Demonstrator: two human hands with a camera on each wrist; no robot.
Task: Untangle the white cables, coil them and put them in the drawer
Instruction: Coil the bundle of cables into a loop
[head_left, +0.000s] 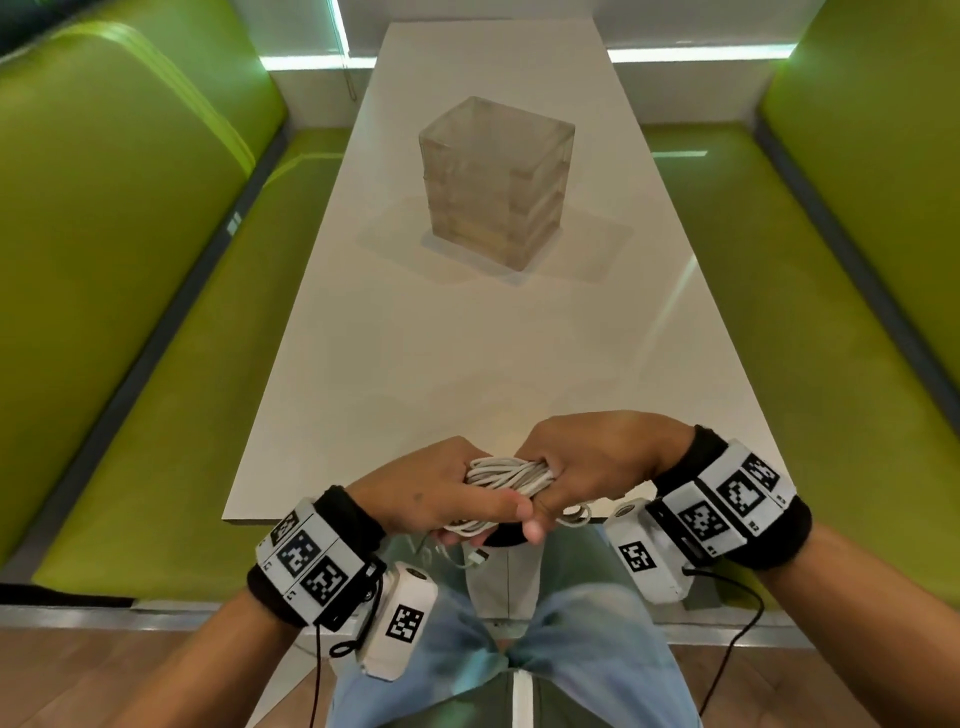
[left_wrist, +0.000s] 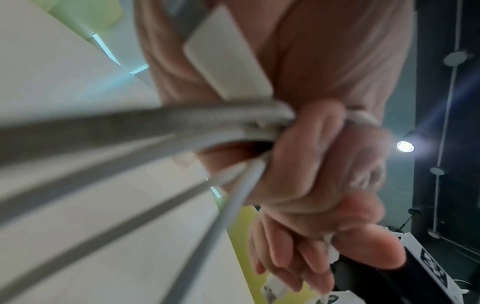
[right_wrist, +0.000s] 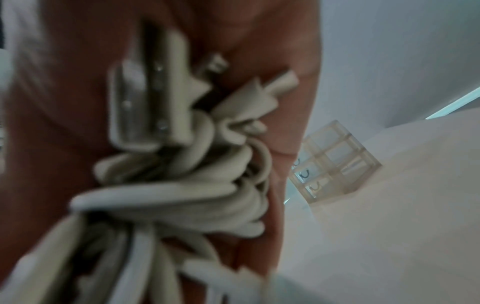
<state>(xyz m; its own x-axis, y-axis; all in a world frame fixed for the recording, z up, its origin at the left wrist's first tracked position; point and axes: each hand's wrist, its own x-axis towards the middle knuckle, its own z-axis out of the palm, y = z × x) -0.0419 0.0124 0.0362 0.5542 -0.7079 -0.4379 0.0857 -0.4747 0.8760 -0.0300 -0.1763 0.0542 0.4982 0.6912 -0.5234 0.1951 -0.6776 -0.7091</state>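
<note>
A tangled bundle of white cables (head_left: 506, 477) hangs between both hands just above the near edge of the white table (head_left: 467, 353). My left hand (head_left: 441, 488) grips the bundle's left end, fingers curled round it. My right hand (head_left: 576, 467) grips the right end, thumb pointing down. Loose loops and a USB plug (head_left: 477, 558) dangle below the hands. In the right wrist view the knotted cables (right_wrist: 182, 181) and plugs fill the palm. The left wrist view shows cable strands (left_wrist: 130, 127) running into the fist. A clear plastic drawer unit (head_left: 496, 182) stands mid-table with its drawers closed.
Green padded benches (head_left: 130, 260) flank the table on both sides, the right one (head_left: 831, 312) close to its edge. The drawer unit (right_wrist: 335, 162) also shows in the right wrist view. My legs in light jeans (head_left: 519, 649) are below the hands.
</note>
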